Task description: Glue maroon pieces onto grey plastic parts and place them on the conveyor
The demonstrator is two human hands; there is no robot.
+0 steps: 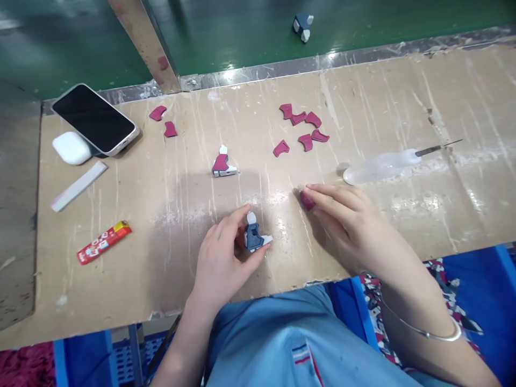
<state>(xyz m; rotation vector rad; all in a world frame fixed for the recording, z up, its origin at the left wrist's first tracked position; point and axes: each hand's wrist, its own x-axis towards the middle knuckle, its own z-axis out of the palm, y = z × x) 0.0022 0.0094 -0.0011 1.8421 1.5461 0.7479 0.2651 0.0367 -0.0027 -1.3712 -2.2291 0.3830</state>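
My left hand (pixel 226 252) grips a small navy and white plastic part (pixel 253 236) just above the bench, thumb and fingers closed round its edges. To the right, the fingertips of my right hand (pixel 346 215) are on a dark red plastic piece (pixel 307 200) at the bench surface; the fingers partly cover it. A similar white part with a red piece fitted on it (pixel 221 164) stands behind my left hand. Several loose red pieces (pixel 305 142) lie farther back, and two more red pieces (pixel 170 129) rest at the back left.
A phone (pixel 97 118), a white earbud case (pixel 71 148), a pale strip (pixel 79 186) and a red wrapper (pixel 104 242) lie left. A pointed tool with a translucent handle (pixel 381 167) lies right. Another navy part (pixel 303 27) sits on the green surface. Blue bins (pixel 484 290) stand below.
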